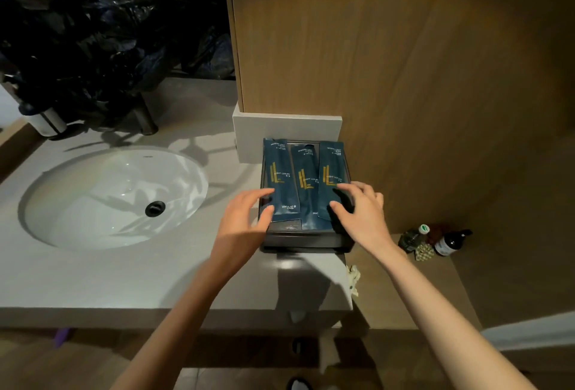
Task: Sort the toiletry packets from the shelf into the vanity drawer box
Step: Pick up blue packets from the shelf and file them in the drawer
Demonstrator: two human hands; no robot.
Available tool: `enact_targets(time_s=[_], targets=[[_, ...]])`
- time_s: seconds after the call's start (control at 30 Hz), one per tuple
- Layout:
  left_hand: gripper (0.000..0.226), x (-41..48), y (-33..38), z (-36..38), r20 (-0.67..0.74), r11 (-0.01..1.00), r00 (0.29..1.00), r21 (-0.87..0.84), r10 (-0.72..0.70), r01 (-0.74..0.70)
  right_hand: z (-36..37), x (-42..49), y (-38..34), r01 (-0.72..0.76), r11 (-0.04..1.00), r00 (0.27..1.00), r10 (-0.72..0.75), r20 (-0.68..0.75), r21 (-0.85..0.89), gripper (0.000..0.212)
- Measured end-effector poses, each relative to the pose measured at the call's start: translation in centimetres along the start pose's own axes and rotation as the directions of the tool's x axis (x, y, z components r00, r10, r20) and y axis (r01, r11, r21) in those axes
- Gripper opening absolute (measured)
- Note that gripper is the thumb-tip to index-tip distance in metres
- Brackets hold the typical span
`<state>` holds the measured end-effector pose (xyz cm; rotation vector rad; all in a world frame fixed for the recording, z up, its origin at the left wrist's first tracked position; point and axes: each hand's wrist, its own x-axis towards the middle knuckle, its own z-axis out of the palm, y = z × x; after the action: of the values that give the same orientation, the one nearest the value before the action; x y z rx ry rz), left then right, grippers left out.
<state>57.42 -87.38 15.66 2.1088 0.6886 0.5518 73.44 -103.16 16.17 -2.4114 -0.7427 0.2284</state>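
A dark drawer box (pixel 306 238) stands on the grey vanity counter (pixel 155 277) against the wood wall. Three dark blue toiletry packets lie side by side on top of it: the left packet (pixel 281 171), the middle packet (pixel 306 181) and the right packet (pixel 331 171), each with gold lettering. My left hand (pixel 245 218) rests at the box's left edge, fingers spread, fingertips touching the left packet. My right hand (pixel 361 212) sits at the right edge, fingers spread on the lower end of the right packet. Neither hand grips a packet.
A white oval sink (pixel 115 196) with a black drain is set in the counter to the left. Black plastic bags (pixel 102 31) pile up behind it. A wood panel wall (pixel 404 78) rises behind the box. Bottles (pixel 435 241) stand on a lower ledge at right.
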Motion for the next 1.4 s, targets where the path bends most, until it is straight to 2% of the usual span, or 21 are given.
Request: enact_targets(time_s=[0.07, 0.13, 0.2, 0.27, 0.33, 0.37, 0.43, 0.5, 0.57, 0.63, 0.8, 0.87, 0.93, 1.03, 1.07, 1.13, 1.23, 1.3, 1.4], targets=[[0.021, -2.5, -0.3, -0.7, 0.004, 0.979, 0.995, -0.178, -0.101, 0.100, -0.3, -1.9, 0.9, 0.067, 0.997, 0.998, -0.068, 0.004, 0.029, 0.037], [0.015, -4.5, -1.5, -0.7, 0.027, 0.962, 0.986, -0.218, -0.165, 0.167, 0.0, -3.6, 1.6, 0.132, 0.991, 0.991, -0.132, 0.031, 0.012, 0.036], [0.013, -6.1, -2.7, -0.3, 0.135, 0.900, 0.951, -0.310, -0.277, 0.306, 0.7, -5.0, 2.3, 0.178, 0.984, 0.982, -0.176, 0.066, -0.026, 0.038], [0.022, -6.9, -3.4, 0.6, 0.286, 0.800, 0.890, -0.400, -0.355, 0.448, 1.3, -5.8, 2.7, 0.214, 0.973, 0.975, -0.207, 0.084, -0.082, 0.039], [0.024, -7.0, -3.6, 1.8, 0.413, 0.722, 0.829, -0.429, -0.377, 0.543, 1.8, -6.1, 3.0, 0.237, 0.961, 0.969, -0.224, 0.100, -0.140, 0.040], [0.018, -6.8, -3.5, 2.5, 0.463, 0.680, 0.801, -0.448, -0.379, 0.580, 2.0, -6.2, 3.1, 0.245, 0.955, 0.967, -0.229, 0.108, -0.169, 0.041], [0.009, -5.9, -3.2, 3.9, 0.555, 0.516, 0.731, -0.523, -0.398, 0.678, 2.2, -6.2, 3.2, 0.254, 0.944, 0.965, -0.233, 0.119, -0.211, 0.041], [0.023, -4.8, -3.3, 5.2, 0.627, 0.250, 0.663, -0.622, -0.408, 0.742, 2.2, -6.2, 3.3, 0.262, 0.936, 0.963, -0.239, 0.125, -0.233, 0.041], [0.043, -3.9, -3.6, 6.1, 0.654, 0.026, 0.621, -0.679, -0.433, 0.734, 2.2, -6.2, 3.4, 0.272, 0.928, 0.960, -0.246, 0.130, -0.253, 0.041], [0.059, -3.6, -3.5, 6.4, 0.658, -0.060, 0.598, -0.694, -0.458, 0.718, 2.1, -6.2, 3.3, 0.273, 0.924, 0.960, -0.246, 0.131, -0.267, 0.041], [0.098, -3.5, -2.7, 6.0, 0.657, -0.048, 0.580, -0.681, -0.481, 0.731, 2.0, -6.1, 3.1, 0.262, 0.927, 0.963, -0.232, 0.137, -0.268, 0.041], [0.101, -3.9, -2.5, 6.0, 0.645, -0.005, 0.580, -0.671, -0.497, 0.741, 1.9, -6.0, 3.0, 0.256, 0.929, 0.964, -0.224, 0.144, -0.266, 0.041], [0.092, -5.0, -2.4, 6.0, 0.648, 0.045, 0.576, -0.644, -0.498, 0.764, 1.8, -5.9, 3.0, 0.252, 0.933, 0.964, -0.219, 0.151, -0.258, 0.041], [0.084, -7.1, -2.9, 6.0, 0.664, 0.204, 0.565, -0.543, -0.489, 0.815, 1.7, -5.8, 3.0, 0.256, 0.936, 0.962, -0.222, 0.162, -0.241, 0.041], [0.083, -7.8, -3.1, 5.9, 0.663, 0.221, 0.554, -0.521, -0.503, 0.824, 1.7, -5.7, 3.1, 0.260, 0.935, 0.961, -0.224, 0.164, -0.243, 0.040], [0.073, -9.2, -3.4, 5.5, 0.664, 0.219, 0.538, -0.505, -0.520, 0.835, 1.7, -5.7, 3.1, 0.262, 0.934, 0.960, -0.225, 0.168, -0.244, 0.040], [0.043, -10.7, -3.3, 5.1, 0.681, 0.221, 0.542, -0.505, -0.493, 0.835, 1.6, -5.6, 3.0, 0.255, 0.936, 0.960, -0.217, 0.175, -0.241, 0.040], [0.037, -11.2, -3.0, 4.7, 0.691, 0.215, 0.534, -0.498, -0.486, 0.840, 1.6, -5.4, 3.0, 0.255, 0.938, 0.960, -0.215, 0.180, -0.237, 0.039], [0.041, -12.1, -3.0, 4.2, 0.695, 0.227, 0.512, -0.465, -0.506, 0.856, 1.7, -5.4, 3.0, 0.256, 0.937, 0.958, -0.214, 0.189, -0.237, 0.039]])
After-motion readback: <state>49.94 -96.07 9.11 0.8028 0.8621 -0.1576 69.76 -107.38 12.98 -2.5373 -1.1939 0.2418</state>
